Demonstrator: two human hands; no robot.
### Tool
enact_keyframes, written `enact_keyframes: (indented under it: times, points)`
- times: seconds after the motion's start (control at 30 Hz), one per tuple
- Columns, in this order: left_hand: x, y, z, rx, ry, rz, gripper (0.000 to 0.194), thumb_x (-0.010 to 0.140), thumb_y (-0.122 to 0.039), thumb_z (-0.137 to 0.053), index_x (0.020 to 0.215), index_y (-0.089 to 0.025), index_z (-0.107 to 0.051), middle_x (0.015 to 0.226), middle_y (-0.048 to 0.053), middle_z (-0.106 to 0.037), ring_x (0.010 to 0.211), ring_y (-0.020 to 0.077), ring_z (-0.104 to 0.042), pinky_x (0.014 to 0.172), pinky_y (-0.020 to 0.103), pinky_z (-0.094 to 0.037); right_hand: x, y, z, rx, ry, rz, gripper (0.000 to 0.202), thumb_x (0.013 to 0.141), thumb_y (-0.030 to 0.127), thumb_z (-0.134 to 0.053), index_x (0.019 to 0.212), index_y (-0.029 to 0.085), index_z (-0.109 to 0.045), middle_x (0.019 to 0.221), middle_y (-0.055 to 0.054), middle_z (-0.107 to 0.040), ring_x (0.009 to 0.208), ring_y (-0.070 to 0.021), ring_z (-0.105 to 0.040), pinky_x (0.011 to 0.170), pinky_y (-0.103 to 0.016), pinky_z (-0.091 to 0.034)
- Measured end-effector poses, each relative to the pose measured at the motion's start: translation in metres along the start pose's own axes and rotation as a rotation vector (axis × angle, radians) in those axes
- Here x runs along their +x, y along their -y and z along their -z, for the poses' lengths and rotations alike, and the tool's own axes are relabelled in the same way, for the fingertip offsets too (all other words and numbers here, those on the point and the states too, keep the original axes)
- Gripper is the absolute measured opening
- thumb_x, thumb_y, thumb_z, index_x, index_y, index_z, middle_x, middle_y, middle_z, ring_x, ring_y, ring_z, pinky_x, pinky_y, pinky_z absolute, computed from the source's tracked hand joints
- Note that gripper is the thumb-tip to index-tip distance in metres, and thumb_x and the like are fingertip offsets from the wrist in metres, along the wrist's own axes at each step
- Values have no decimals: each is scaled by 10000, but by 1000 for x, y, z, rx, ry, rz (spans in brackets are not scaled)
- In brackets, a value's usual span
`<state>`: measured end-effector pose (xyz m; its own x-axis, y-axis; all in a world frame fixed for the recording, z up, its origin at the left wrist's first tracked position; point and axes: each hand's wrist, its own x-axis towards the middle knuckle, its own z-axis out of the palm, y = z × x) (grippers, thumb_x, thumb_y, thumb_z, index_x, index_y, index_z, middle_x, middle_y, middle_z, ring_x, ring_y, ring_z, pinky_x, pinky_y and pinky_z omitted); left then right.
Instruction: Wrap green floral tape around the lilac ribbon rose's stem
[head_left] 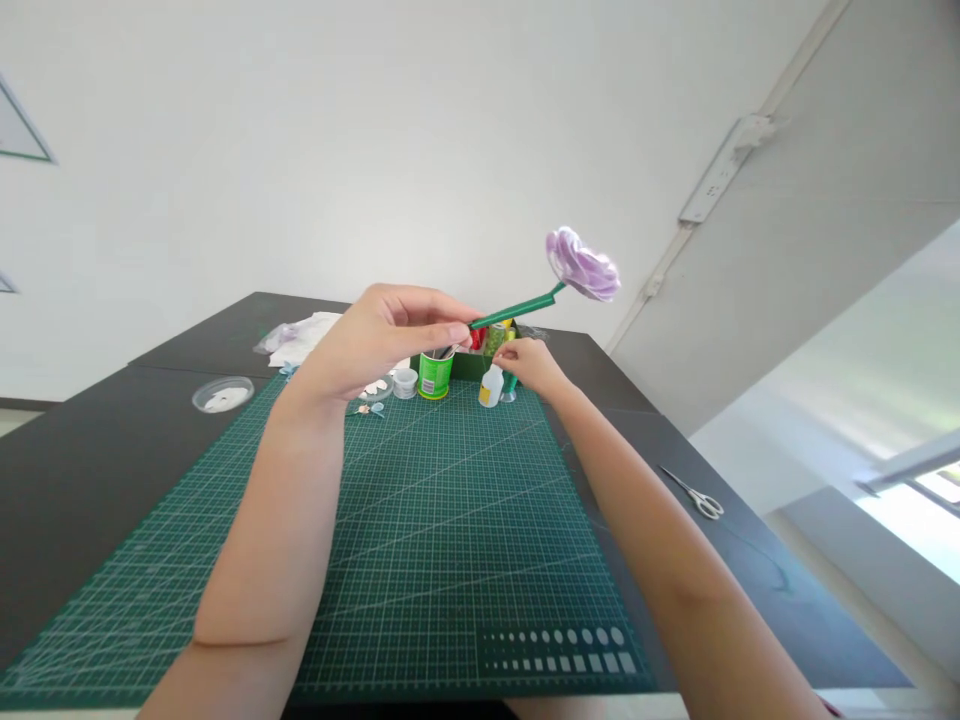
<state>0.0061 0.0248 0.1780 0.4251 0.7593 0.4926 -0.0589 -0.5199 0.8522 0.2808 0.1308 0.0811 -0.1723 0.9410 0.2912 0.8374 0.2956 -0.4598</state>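
Observation:
My left hand (382, 335) is closed, with thumb and fingers pinching the green wrapped stem of an artificial flower (583, 265). Its lilac ruffled head points up to the right, well above the mat, and the stem bends just below the bloom. At the far end of the mat, my right hand (531, 364) has its fingertips pinched together at the top of a small white bottle (491, 386) with a yellow label. The bottle stands upright, its tip hidden by the fingers. Just behind it is a green spool (510, 385), partly covered.
A green cutting mat (450, 520) covers much of the black table (90, 450). At the back stand a bright green can (435, 375) of tools and a small white tub (405, 383). A clear dish (223, 395) lies left; scissors (694, 493) lie right.

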Motion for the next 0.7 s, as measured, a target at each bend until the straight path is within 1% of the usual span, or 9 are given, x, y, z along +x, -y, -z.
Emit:
enact_keyframes:
  times: [0.1,0.17,0.27,0.33,0.4,0.47,0.57,0.63,0.7]
  points:
    - [-6,-10,-1,16,42,10,147,817,-268,-848,946,-198,-846,921,60,-805,950,254,-773,872,355,-620,22,11,-6,-14,2,21,91,841,170,-707,867,150,-792,858,-88,-769,883,-252,-695,877,-342,-531]
    - [-10,-15,-2,28,46,10,131,810,-280,-857,915,-202,-845,882,51,-804,927,259,-776,843,354,-630,30,16,-11,-1,-6,39,134,845,182,-721,957,149,-786,922,-88,-774,933,-264,-691,924,-357,-523]
    - [-14,-18,0,44,61,3,131,814,-295,-855,918,-217,-843,849,34,-800,888,255,-778,778,343,-640,32,21,-15,29,-30,54,284,841,221,-754,1118,156,-751,1062,-87,-769,1031,-274,-677,986,-368,-505]
    - [-16,-19,1,48,45,13,140,805,-278,-863,925,-209,-843,838,38,-796,892,262,-779,772,344,-640,31,21,-12,46,-42,44,299,833,226,-762,1124,156,-743,1085,-90,-764,1051,-276,-671,996,-375,-505]
    - [-17,-22,1,47,7,30,135,796,-236,-867,920,-188,-843,843,48,-791,929,273,-778,800,348,-637,28,20,-5,60,-49,14,238,834,208,-744,1063,146,-756,1036,-98,-767,1021,-281,-677,983,-391,-515]
    - [-17,-24,-1,48,-40,48,115,809,-194,-845,923,-173,-841,874,48,-789,983,281,-771,835,351,-630,20,19,4,77,-68,-23,193,856,173,-684,1024,128,-767,991,-113,-766,993,-286,-681,981,-415,-517]
    - [-15,-26,-4,82,-97,46,111,840,-160,-796,942,-175,-839,904,26,-782,1040,275,-756,888,352,-615,-4,21,18,146,-79,-61,282,917,140,-539,1079,113,-767,1038,-129,-768,994,-269,-693,984,-422,-526]
    - [-13,-24,-8,123,-106,16,120,847,-148,-779,942,-189,-841,899,9,-778,1059,268,-748,924,356,-603,-29,28,24,228,-26,-50,339,959,171,-477,1142,135,-760,1119,-114,-771,1010,-239,-711,967,-387,-552]
    - [-10,-21,-13,146,-106,-16,122,847,-142,-772,930,-200,-840,902,2,-777,1096,266,-735,968,365,-587,-58,38,29,373,75,-20,342,988,259,-483,1173,169,-757,1193,-93,-765,1071,-228,-718,998,-373,-556]
